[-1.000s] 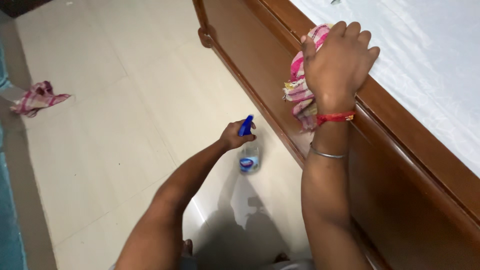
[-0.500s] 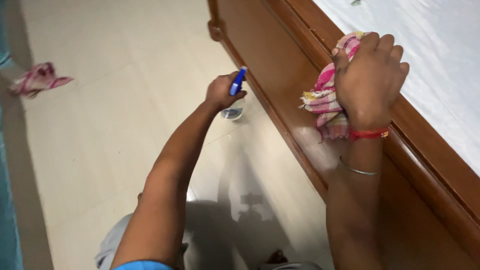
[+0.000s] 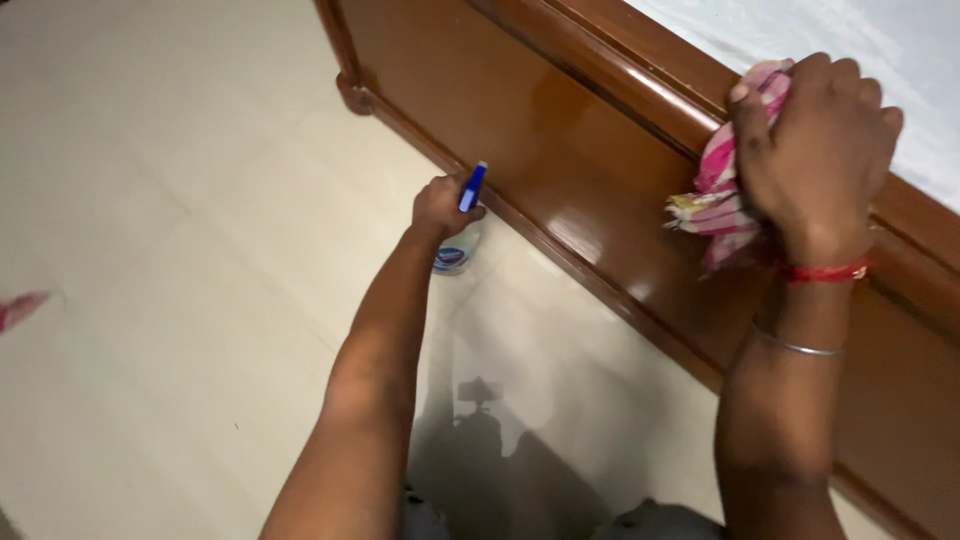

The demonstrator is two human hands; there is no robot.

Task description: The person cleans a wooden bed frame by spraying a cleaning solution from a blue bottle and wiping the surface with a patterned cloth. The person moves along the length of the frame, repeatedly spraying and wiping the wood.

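Left hand (image 3: 440,205) gripping clear spray bottle (image 3: 455,250), contents unclear, right hand (image 3: 815,150) clutching cloth (image 3: 715,195)

Spray bottle (image 3: 455,250) stands on the floor (image 3: 180,250) just left of the bed frame (image 3: 560,150); cloth (image 3: 725,190) sits up on the frame's rail, mattress (image 3: 880,40) behind it, I think.

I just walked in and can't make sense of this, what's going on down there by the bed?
A person is low on the tiled floor beside a wooden bed frame. Their right hand presses a pink checked cloth against the frame's top rail. Their left hand grips a spray bottle with a blue nozzle, close to the frame's base.
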